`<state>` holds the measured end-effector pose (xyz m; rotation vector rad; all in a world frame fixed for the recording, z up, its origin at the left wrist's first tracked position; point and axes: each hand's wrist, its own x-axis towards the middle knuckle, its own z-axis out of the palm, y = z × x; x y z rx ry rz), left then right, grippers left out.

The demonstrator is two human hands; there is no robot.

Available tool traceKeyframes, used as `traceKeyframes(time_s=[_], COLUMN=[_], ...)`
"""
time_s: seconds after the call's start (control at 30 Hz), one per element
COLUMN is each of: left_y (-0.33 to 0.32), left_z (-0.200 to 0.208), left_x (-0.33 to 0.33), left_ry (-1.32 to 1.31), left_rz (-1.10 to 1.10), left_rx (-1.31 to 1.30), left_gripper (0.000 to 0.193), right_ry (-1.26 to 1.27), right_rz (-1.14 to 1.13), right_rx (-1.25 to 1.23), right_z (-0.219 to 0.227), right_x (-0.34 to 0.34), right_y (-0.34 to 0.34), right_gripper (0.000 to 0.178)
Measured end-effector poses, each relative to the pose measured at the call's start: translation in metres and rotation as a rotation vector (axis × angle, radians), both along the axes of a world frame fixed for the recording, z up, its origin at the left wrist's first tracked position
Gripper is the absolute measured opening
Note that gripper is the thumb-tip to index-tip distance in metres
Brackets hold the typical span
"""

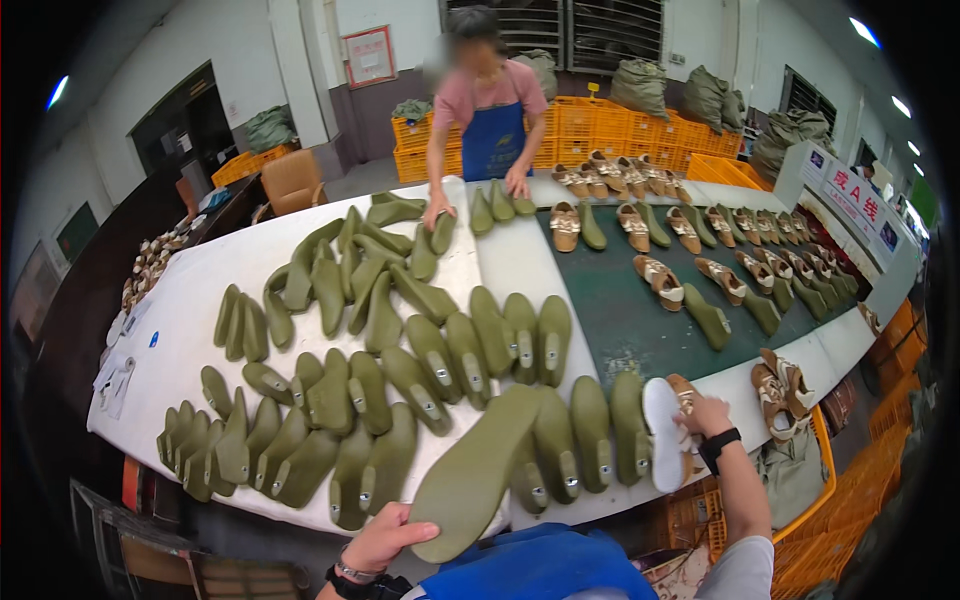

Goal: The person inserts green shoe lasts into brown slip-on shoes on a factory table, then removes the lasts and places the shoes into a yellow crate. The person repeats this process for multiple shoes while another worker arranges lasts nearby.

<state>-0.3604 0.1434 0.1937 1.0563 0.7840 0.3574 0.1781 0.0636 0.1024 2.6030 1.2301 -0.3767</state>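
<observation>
My left hand (388, 541) grips the heel end of an olive-green shoe last (478, 462), thumb on top. The last is held tilted above the near edge of the table, partly covering the lasts behind it. My right hand (708, 416) has its fingers closed at a brown shoe (688, 466), whose white sole (661, 425) faces left. Beside that sole stands another green last (629, 428), in a row with several more lasts (590, 430). My right fingertips are partly hidden by the shoe.
More lasts cover the white table (190, 300). Brown-and-white shoes (658, 282) and lasts line a dark green belt (630, 335). A pair of shoes (775, 395) sits at the right edge, above a yellow crate (822, 465). Across the table a co-worker (490, 110) handles lasts.
</observation>
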Motion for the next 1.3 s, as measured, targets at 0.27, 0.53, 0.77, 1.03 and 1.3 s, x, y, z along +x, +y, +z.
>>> traceKeyframes(time_s=[0.27, 0.53, 0.77, 1.03, 1.3], left_y=[-0.007, 0.022, 0.018, -0.027, -0.034], left_z=[0.056, 0.029, -0.024, -0.088, -0.104], left_x=[0.149, 0.293, 0.322, 0.305, 0.302], left_ry=[0.378, 0.415, 0.498, 0.697, 0.721], left_rz=[-0.646, -0.672, -0.146, -0.282, -0.248], left_rx=[0.849, 1.774, 1.466, 1.190, 1.065], left_gripper=[0.034, 0.028, 0.040, 0.034, 0.035], right_ry=[2.600, 2.331, 2.096, 0.506, 0.329], right_rz=[-0.161, -0.234, -0.400, 0.283, -0.106], right_rx=[0.156, 0.466, 1.066, 1.004, 0.494], right_z=[0.032, 0.018, -0.002, -0.125, -0.161], right_x=[-0.026, 0.075, 0.181, 0.227, 0.234], right_y=[0.012, -0.071, 0.001, 0.115, 0.144], right_gripper=[0.072, 0.066, 0.061, 0.070, 0.060])
